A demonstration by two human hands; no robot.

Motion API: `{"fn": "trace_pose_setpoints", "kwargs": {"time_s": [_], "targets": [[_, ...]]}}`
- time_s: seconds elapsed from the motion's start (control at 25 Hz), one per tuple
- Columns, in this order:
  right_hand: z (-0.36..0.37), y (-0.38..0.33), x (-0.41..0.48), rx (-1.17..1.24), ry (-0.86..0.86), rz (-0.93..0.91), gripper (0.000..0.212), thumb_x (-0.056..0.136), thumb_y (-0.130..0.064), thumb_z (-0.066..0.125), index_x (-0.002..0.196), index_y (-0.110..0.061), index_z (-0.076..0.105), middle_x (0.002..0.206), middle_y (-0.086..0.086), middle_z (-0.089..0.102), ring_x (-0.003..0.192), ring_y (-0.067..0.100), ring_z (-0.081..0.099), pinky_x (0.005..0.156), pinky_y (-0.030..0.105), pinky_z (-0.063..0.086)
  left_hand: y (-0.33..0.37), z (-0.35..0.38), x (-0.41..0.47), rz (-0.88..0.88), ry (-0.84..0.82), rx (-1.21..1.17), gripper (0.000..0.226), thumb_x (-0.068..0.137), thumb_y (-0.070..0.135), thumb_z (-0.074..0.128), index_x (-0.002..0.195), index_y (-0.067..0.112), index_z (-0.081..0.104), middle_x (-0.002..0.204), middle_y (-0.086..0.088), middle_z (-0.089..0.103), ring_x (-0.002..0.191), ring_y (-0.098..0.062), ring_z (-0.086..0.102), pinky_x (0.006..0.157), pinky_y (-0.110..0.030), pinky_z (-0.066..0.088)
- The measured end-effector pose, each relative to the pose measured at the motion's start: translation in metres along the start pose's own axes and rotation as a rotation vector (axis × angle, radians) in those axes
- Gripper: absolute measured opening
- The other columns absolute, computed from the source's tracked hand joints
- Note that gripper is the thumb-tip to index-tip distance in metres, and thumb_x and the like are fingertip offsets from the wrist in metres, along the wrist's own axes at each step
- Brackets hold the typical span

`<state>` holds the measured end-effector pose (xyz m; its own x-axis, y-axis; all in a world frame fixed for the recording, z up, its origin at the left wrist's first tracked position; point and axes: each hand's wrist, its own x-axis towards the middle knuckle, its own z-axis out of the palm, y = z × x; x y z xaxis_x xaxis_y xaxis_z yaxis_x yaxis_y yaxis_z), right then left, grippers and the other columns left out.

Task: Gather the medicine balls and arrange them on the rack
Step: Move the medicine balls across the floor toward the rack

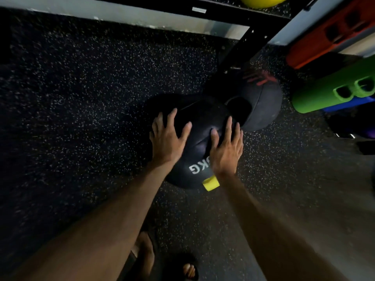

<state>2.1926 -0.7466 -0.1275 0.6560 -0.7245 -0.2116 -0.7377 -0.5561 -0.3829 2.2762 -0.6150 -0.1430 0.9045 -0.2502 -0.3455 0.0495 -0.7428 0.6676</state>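
Speckled black rubber flooring (81, 98) carries the slumped black medicine ball with white KG lettering (199, 118), straight below me. My left hand (168, 136) and right hand (226, 147) lie on its top, fingers spread apart and clamped on nothing. I judge this is to cup a heavy, sagging load evenly. A second black ball with red print (261, 102) sits against it at two o'clock. The black metal rack (239, 49) stands at twelve o'clock.

Near ball (203, 118) black, white "KG" lettering, yellow tag (211, 183) at its near edge. Far ball (261, 106) black with red marking. Floor (81, 98) black, speckled with pale flecks. Rack frame (253, 43) black. Far right: yellow ball (261, 1), red roller (324, 37), green roller (328, 92), blue piece (349, 104) beside the green.
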Motion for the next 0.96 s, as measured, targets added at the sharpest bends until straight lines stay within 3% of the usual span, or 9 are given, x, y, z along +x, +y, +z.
{"fn": "trace_pose_setpoints", "kwargs": {"time_s": [0.08,0.2,0.28,0.36,0.56,0.8,0.96], "targets": [[-0.007,-0.021,0.053,0.0,-0.066,0.042,0.07,0.099,-0.065,0.031,0.16,-0.033,0.015,0.167,0.006,0.014,0.155,0.028,0.007,0.124,0.051,0.009,-0.009,0.0,-0.022,0.175,-0.006,0.082,0.081,0.09,0.07,0.045,0.158,0.035,0.017,0.166,-0.016,0.008,0.152,-0.035,0.011,0.119,-0.056,0.021],[-0.014,-0.055,0.1,0.047,-0.1,0.051,0.069,0.099,-0.06,0.041,0.157,-0.025,0.028,0.164,0.012,0.022,0.152,0.032,0.016,0.123,0.051,0.015,-0.011,-0.006,-0.004,0.169,-0.032,0.053,0.084,0.089,0.072,0.044,0.158,0.04,0.009,0.167,-0.013,-0.002,0.153,-0.036,0.003,0.116,-0.063,0.022],[-0.008,-0.061,0.088,0.103,-0.014,-0.007,0.065,0.099,-0.056,0.046,0.154,-0.024,0.035,0.162,0.011,0.025,0.151,0.03,0.02,0.121,0.052,0.021,-0.008,-0.02,0.028,0.083,-0.052,0.019,0.081,0.09,0.071,0.043,0.158,0.042,0.01,0.167,-0.014,0.003,0.152,-0.037,0.007,0.115,-0.064,0.026],[0.001,-0.059,0.054,0.113,0.045,-0.006,0.065,0.098,-0.06,0.043,0.155,-0.032,0.029,0.165,0.006,0.018,0.153,0.026,0.014,0.122,0.052,0.019,-0.005,-0.037,0.061,0.007,-0.039,0.007,0.075,0.092,0.066,0.046,0.157,0.043,0.015,0.165,-0.015,0.012,0.149,-0.039,0.015,0.112,-0.064,0.029],[0.008,-0.09,0.079,0.12,-0.07,0.042,0.071,0.094,-0.074,0.034,0.156,-0.046,0.015,0.169,-0.003,0.003,0.155,0.021,0.0,0.121,0.057,0.011,0.015,-0.057,0.12,-0.19,-0.002,-0.01,0.06,0.099,0.058,0.043,0.154,0.043,0.026,0.157,-0.014,0.027,0.141,-0.037,0.027,0.106,-0.065,0.035],[0.004,-0.112,0.104,0.04,-0.183,0.07,0.075,0.091,-0.079,0.026,0.156,-0.047,0.009,0.169,-0.004,-0.004,0.155,0.021,-0.007,0.119,0.059,0.008,0.019,-0.069,0.135,-0.234,-0.11,-0.044,0.061,0.102,0.053,0.038,0.157,0.041,0.015,0.165,-0.014,0.012,0.15,-0.038,0.015,0.115,-0.06,0.029],[-0.016,-0.123,0.083,0.041,-0.222,0.082,0.068,0.098,-0.066,0.034,0.157,-0.037,0.018,0.168,0.003,0.005,0.155,0.027,0.003,0.12,0.058,0.013,0.02,-0.086,0.103,-0.272,-0.142,0.029,0.062,0.1,0.046,0.05,0.155,0.031,0.025,0.152,-0.018,0.033,0.137,-0.039,0.037,0.099,-0.054,0.045]]}}
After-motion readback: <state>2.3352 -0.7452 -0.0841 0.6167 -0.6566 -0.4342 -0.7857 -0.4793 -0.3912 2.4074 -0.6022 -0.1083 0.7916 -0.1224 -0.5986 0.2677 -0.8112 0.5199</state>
